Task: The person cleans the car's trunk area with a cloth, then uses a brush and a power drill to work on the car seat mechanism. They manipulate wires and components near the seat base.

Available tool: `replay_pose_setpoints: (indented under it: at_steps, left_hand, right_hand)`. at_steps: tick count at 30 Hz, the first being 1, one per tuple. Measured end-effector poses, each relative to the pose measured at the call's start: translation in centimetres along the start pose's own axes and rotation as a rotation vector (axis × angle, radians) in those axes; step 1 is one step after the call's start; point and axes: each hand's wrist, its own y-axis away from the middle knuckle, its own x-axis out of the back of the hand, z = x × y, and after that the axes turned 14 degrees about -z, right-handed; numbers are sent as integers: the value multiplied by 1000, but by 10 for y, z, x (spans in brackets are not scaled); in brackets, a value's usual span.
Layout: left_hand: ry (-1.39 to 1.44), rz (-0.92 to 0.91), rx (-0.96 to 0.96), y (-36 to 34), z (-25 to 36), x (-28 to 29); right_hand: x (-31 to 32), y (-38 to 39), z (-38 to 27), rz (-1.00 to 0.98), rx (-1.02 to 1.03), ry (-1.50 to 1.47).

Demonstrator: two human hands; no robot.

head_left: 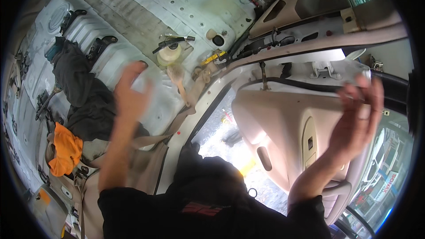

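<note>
Just R of L hand's (132,92) spread fingers: short pale wooden-handled brush (178,81), could get knocked if hand swings; R hand's (355,128) fingers apart too.

Item 1: white rectangular sign (387,186), tilted, visible in the door window (376,168); one line of red block capitals, legible, with a smaller, less distinct line of lettering below.
Item 2: red mark (361,198), small, roughly cross-shaped, in the same glass, left of the sign; blurred.
Item 3: red print (201,208) on the back of the black shirt (146,212); bold character shapes, slanted, reading uncertain.
</note>
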Motion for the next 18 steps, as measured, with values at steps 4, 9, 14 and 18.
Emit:
replay_pose_setpoints:
  at_steps: [4,9,14,18]
  left_hand:
    - [67,-353,68,8,-35,-145]
    - [-108,-334,181,-32,-76,-242]
    - [-186,-399,438,-59,-97,-267]
    - [-215,-482,432,-70,-96,-271]
  right_hand:
    - [4,-63,-14,386,219,289]
    - [49,-106,14,361,270,1195]
    - [9,-163,19,381,408,743]
    - [36,-180,43,402,544,858]
